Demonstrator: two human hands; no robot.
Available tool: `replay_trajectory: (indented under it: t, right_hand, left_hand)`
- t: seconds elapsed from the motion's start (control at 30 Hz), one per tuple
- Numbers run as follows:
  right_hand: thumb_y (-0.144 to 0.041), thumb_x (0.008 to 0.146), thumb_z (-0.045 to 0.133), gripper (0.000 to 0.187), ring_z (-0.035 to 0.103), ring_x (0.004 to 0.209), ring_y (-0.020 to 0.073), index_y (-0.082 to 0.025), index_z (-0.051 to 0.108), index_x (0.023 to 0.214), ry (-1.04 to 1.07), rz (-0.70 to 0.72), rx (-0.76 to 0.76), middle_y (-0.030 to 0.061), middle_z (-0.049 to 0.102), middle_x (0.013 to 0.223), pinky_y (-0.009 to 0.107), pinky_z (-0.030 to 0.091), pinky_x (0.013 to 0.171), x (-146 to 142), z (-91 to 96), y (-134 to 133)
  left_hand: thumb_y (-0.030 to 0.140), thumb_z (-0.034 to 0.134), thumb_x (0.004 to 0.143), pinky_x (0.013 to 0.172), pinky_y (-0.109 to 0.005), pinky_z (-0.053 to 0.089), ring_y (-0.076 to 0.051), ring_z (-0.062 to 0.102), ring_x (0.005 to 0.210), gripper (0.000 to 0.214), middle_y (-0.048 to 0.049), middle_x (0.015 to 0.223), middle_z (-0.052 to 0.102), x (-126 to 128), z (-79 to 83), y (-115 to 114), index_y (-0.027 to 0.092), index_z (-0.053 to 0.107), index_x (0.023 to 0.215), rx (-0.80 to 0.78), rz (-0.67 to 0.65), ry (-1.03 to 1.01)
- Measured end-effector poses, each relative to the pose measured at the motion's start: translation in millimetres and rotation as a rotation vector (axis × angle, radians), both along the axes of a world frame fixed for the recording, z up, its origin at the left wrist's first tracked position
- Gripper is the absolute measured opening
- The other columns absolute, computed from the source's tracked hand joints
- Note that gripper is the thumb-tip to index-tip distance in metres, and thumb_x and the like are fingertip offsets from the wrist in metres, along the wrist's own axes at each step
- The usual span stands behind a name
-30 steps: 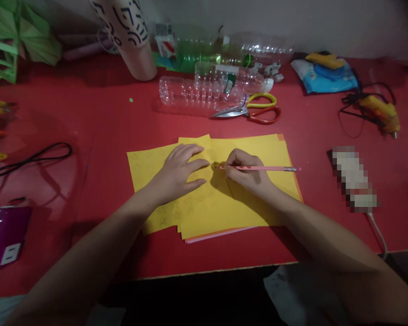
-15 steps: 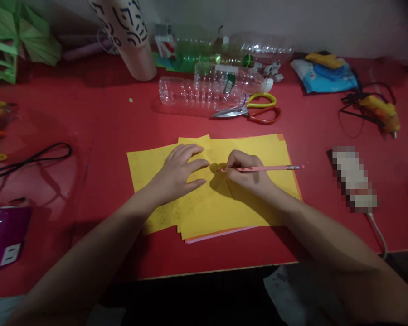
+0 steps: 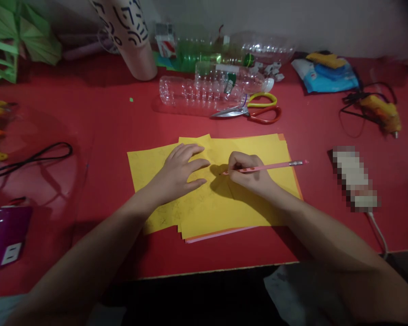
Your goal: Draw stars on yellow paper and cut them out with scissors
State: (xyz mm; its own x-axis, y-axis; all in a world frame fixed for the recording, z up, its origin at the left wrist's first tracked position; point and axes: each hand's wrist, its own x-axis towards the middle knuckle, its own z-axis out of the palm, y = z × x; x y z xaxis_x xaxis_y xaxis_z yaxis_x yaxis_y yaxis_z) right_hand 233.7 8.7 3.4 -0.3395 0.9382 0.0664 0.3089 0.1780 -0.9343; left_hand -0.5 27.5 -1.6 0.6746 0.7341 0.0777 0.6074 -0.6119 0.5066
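A stack of yellow paper sheets lies on the red table in front of me. My left hand rests flat on the paper, fingers spread, holding nothing. My right hand is closed round a pink pencil, whose tip touches the yellow sheet just right of my left fingertips. The pencil's eraser end points right. Faint pencil marks show on the lower left of the paper.
Scissors with yellow and red handles lie behind the paper, beside several clear plastic bottles. A yellow glue gun with its cable sits far right. A black cable and a purple socket box lie left.
The pencil has tilted: its eraser end rose slightly and its tip shifted a little right on the paper. My left hand has stayed put.
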Motion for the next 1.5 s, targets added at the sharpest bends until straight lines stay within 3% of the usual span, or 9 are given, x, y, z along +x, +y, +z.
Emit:
replay_trajectory:
  t: [0.63, 1.03, 1.5]
  right_hand:
    - [-0.014, 0.070, 0.052, 0.012, 0.035, 0.051, 0.0098, -0.023, 0.046, 0.066, -0.004, -0.010, -0.036, -0.0069, 0.046, 0.055, 0.025, 0.026, 0.048, -1.4, -0.1, -1.3]
    - [-0.018, 0.078, 0.056, 0.013, 0.038, 0.056, 0.0104, -0.022, 0.048, 0.069, -0.017, -0.014, -0.083, -0.0057, 0.048, 0.061, 0.026, 0.028, 0.052, -5.5, 3.3, -4.9]
    - [-0.018, 0.079, 0.057, 0.013, 0.038, 0.054, 0.0101, -0.023, 0.049, 0.070, -0.047, -0.002, -0.055, -0.0056, 0.050, 0.060, 0.027, 0.028, 0.050, -7.1, 1.3, -4.7]
  left_hand:
    - [0.038, 0.062, 0.090, 0.113, -0.059, 0.034, -0.034, 0.044, 0.135, 0.031, -0.0144, 0.141, 0.052, -0.4, -2.5, 0.6, 0.023, 0.067, 0.117, 0.016, -0.003, -0.009]
    - [0.039, 0.061, 0.090, 0.113, -0.059, 0.034, -0.035, 0.044, 0.136, 0.033, -0.0149, 0.142, 0.052, 1.0, 0.8, 1.2, 0.022, 0.068, 0.117, -0.012, -0.003, 0.004]
    - [0.038, 0.061, 0.090, 0.114, -0.059, 0.034, -0.035, 0.044, 0.136, 0.034, -0.0169, 0.141, 0.052, 0.6, 1.1, 1.3, 0.020, 0.068, 0.118, 0.000, -0.010, 0.013]
